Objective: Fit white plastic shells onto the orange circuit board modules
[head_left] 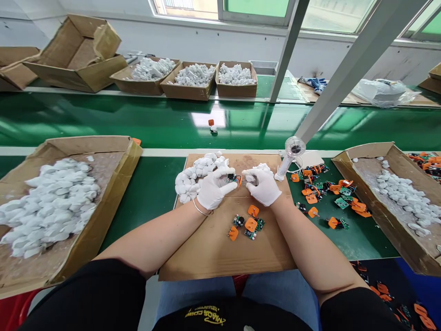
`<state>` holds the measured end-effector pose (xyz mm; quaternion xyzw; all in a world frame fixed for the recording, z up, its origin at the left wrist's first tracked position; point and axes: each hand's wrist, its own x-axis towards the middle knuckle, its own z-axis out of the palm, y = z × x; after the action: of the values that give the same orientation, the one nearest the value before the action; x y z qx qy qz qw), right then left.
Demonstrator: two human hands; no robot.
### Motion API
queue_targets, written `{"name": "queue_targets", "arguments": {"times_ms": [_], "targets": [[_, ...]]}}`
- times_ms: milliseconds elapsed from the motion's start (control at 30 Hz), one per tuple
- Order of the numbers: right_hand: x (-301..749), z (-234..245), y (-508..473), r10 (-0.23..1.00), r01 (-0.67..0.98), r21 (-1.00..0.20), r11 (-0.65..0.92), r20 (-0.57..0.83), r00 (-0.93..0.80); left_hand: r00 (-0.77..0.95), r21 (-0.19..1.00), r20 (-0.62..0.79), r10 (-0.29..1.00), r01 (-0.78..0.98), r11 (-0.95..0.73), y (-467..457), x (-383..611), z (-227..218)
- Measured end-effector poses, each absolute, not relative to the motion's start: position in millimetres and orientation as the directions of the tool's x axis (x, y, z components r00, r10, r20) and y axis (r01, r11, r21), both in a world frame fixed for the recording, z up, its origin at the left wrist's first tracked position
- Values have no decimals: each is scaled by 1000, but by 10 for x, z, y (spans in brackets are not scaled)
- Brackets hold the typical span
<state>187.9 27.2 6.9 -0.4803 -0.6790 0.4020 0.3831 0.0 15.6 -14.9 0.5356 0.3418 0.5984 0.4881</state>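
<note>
Free room: cardboard sheet (196, 248) below left hand (213, 187), toward the body. Obstacles: heaped white pieces (193, 174) touching that hand's outer side; circuit boards (250, 225) below right hand (262, 184); desk fan (292, 149) just beyond it; slanted grey post (358, 69) overhead

We are keeping our left hand (213, 187) and right hand (262, 184) over a cardboard sheet (220, 257), with small parts (195, 174) heaped to their left, circuit boards (250, 225) just before them, and cartons (106, 216) on either side.
</note>
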Motion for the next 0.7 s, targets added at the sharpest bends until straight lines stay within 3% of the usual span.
{"name": "queue_targets", "arguments": {"times_ms": [133, 333, 467, 700], "targets": [[1899, 67, 323, 989, 22, -998, 53, 49, -137, 5, 928, 229, 974, -303, -216, 157, -2, -137], [1892, 163, 272, 983, -293, -951, -103, -51, -178, 99, 868, 144, 985, -490, -77, 120, 42, -58], [1925, 222, 246, 958, -361, -914, -187, -89, -271, 90, 878, 182, 979, -463, -121, 102, 47, -34], [2012, 233, 254, 940, -333, -929, -160, -40, -339, 124, 888, 301, 946, -397, -231, 68, 48, -40]]}}
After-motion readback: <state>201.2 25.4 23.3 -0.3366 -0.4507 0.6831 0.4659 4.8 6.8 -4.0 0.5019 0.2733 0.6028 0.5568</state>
